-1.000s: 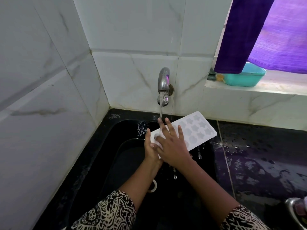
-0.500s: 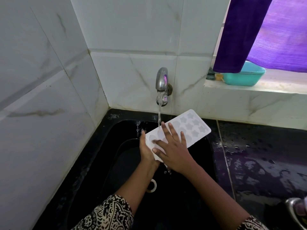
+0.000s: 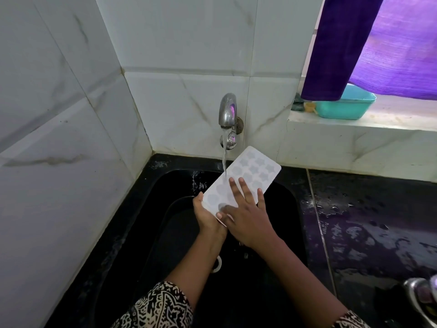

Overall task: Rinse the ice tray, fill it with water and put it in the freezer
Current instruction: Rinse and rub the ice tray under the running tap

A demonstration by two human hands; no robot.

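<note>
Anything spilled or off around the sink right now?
Only the counter right of the sink is wet, with drops and puddles on it. The ice tray is tilted under the tap stream, as rinsing needs.

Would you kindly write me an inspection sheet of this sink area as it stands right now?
Surface: black sink; black counter to its right, wet with drops and puddles.
Job's things: white ice tray with star and round moulds, held tilted over the sink; water stream from the wall tap lands on it.
Clutter: teal tub on the window ledge; metal vessel at the lower right edge, mostly out of frame.
Grippers: left hand grips the tray's near end; right hand lies on the tray's face, fingers straight and spread.
Cables: nothing seen.
Surroundings: white tiled walls; purple curtain at the window.
</note>
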